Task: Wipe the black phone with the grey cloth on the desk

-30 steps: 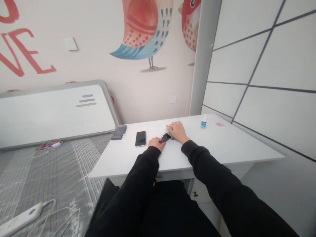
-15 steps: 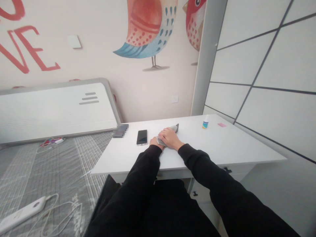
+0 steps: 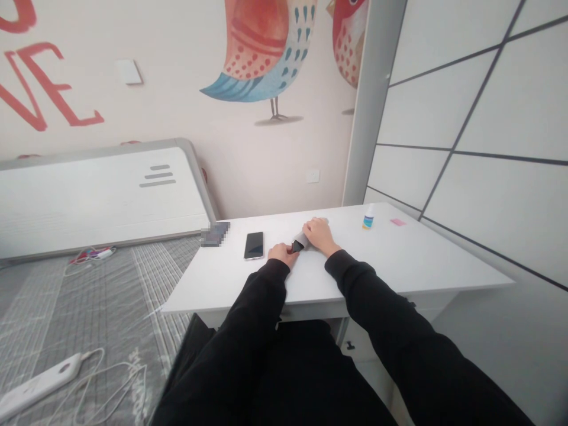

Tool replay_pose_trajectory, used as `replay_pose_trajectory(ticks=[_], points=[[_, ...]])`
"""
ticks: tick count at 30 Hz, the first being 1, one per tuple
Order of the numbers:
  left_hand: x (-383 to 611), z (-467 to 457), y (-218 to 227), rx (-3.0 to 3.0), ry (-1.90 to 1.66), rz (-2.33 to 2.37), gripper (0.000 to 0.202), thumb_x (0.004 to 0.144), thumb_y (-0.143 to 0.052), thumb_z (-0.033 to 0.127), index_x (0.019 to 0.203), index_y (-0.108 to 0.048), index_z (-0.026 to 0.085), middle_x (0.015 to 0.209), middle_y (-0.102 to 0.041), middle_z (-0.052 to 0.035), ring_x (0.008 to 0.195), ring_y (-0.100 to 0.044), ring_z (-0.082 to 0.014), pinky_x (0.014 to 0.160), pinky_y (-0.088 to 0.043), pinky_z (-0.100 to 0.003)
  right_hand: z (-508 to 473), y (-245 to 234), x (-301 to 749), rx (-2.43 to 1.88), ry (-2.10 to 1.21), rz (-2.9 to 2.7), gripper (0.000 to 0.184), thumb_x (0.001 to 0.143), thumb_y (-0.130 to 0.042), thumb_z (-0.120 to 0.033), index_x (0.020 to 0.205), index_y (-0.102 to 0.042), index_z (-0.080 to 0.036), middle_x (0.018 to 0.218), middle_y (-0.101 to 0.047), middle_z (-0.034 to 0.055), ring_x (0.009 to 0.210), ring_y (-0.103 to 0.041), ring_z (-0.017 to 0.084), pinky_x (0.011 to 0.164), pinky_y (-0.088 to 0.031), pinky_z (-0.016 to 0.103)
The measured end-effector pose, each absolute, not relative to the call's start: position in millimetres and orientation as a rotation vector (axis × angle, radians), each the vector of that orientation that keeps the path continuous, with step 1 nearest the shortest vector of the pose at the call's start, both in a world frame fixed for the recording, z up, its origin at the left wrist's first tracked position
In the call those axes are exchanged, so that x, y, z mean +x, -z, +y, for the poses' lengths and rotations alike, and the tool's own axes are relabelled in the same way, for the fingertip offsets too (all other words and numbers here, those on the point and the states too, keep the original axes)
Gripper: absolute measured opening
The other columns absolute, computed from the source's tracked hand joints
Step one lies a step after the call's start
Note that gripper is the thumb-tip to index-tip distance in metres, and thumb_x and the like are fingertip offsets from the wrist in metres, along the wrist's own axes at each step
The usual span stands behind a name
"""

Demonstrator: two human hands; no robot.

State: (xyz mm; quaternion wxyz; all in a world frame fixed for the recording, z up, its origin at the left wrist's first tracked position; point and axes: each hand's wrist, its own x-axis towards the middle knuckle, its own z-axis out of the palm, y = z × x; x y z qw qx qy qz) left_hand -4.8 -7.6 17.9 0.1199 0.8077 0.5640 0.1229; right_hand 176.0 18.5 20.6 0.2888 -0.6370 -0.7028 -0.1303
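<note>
Pinching a device [image 3: 297, 245], the left hand [image 3: 281, 254] is over a white table [image 3: 399, 260], bed [image 3: 102, 296] alongside, bird-painted wall [image 3: 257, 165] behind; the right hand [image 3: 320, 234] clasps a cloth [image 3: 302, 238].

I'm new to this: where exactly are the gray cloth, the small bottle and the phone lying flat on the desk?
Gray cloth [image 3: 302, 238]: head view, on its exposed surface.
Small bottle [image 3: 368, 220]: head view, on its label.
Phone [image 3: 254, 245]: head view, on its dark screen.

At the white table [image 3: 373, 266], the left grip [image 3: 282, 253] held a dark object [image 3: 297, 245] while the right grip [image 3: 319, 233] held a grey cloth [image 3: 302, 238] against it; a phone [image 3: 254, 245] lay left, a bottle [image 3: 368, 218] stood right.
</note>
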Motion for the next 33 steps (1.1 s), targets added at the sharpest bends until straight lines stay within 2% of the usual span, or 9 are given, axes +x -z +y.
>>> replay_pose_trajectory(ticks=[4,9,12,17,26,33], points=[[-4.9,-7.1,-17.9,2.355,-0.376,1.648,0.025,0.090,-0.065,0.042,0.103,-0.081,0.027,0.097,-0.080,-0.0035,0.097,-0.073,-0.0228,0.081,-0.050,-0.029,23.2,-18.9,194.3,-1.750,0.351,-1.800,0.042,0.102,-0.041,-0.025,0.080,-0.075,-0.016,0.085,-0.071,0.0154,0.080,-0.061,0.026,0.079,-0.040,0.038],[-4.7,-7.6,-17.0,2.365,-0.371,1.654,0.026,0.090,-0.064,0.043,0.100,-0.081,0.027,0.096,-0.079,-0.0034,0.098,-0.073,-0.0234,0.082,-0.050,-0.029,19.0,-21.9,185.6,-1.648,0.352,-1.879,0.043,0.101,-0.041,-0.020,0.076,-0.075,-0.017,0.086,-0.074,0.0143,0.089,-0.063,0.027,0.094,-0.039,0.040],[-4.7,-7.5,-15.9,2.373,-0.356,1.683,0.030,0.091,-0.062,0.046,0.097,-0.080,0.023,0.098,-0.079,-0.0074,0.101,-0.073,-0.0265,0.083,-0.051,-0.031,9.1,-24.0,164.8,-1.552,0.338,-1.984,0.042,0.100,-0.042,-0.017,0.073,-0.074,-0.018,0.082,-0.074,0.0117,0.086,-0.063,0.025,0.098,-0.038,0.039],[-5.2,-5.2,-15.5,2.402,-0.313,1.732,0.031,0.093,-0.056,0.036,0.109,-0.075,0.017,0.115,-0.075,-0.0152,0.112,-0.070,-0.0292,0.092,-0.051,-0.034,-8.4,-25.4,131.3,-1.439,0.330,-2.102,0.037,0.101,-0.046,-0.022,0.077,-0.074,-0.016,0.081,-0.074,0.0099,0.083,-0.062,0.024,0.090,-0.041,0.037],[-4.7,-8.6,-20.5,2.394,-0.291,1.747,0.033,0.090,-0.061,0.039,0.107,-0.075,0.015,0.112,-0.076,-0.0160,0.109,-0.071,-0.0307,0.090,-0.052,-0.034,1.5,-26.5,138.2,-1.439,0.286,-2.082,0.044,0.107,-0.043,-0.032,0.075,-0.070,-0.018,0.083,-0.072,0.0092,0.089,-0.061,0.023,0.091,-0.038,0.036],[-4.4,-7.2,-19.6,2.378,-0.347,1.645,0.026,0.090,-0.063,0.043,0.098,-0.080,0.026,0.098,-0.079,-0.0035,0.101,-0.073,-0.0237,0.083,-0.050,-0.029,20.7,-23.6,183.5,-1.586,0.252,-1.883,0.046,0.107,-0.035,-0.029,0.082,-0.072,-0.017,0.088,-0.071,0.0125,0.092,-0.059,0.026,0.094,-0.037,0.038]])
